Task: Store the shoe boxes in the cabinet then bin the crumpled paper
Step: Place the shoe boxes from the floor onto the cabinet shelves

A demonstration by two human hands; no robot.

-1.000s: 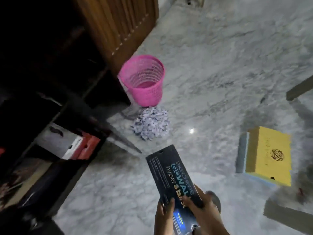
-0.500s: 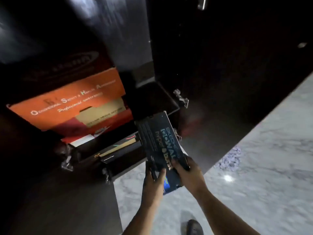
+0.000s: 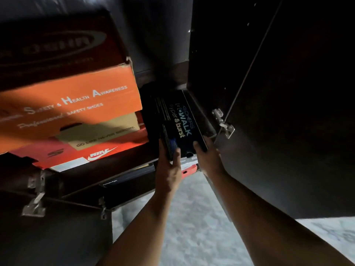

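A black shoe box (image 3: 178,120) with pale lettering stands on its narrow side in the gap at the right end of a dark cabinet shelf (image 3: 123,156). My left hand (image 3: 169,169) grips its near lower-left corner, and my right hand (image 3: 206,156) grips its near right edge. To the box's left an orange safety-shoe box (image 3: 76,104) lies on a red shoe box (image 3: 99,153) with a white logo. The crumpled paper and the bin are out of view.
The open cabinet door (image 3: 288,112) hangs close on the right, its metal hinge (image 3: 223,123) just beside the box. A dark red box (image 3: 57,45) tops the orange one. Lower shelves hold more boxes, one red (image 3: 189,169). Grey marble floor (image 3: 192,227) lies below.
My view swung from the floor, pink bin and paper to the cabinet. Both hands raised the black box and pushed it into the shelf gap beside the orange box.
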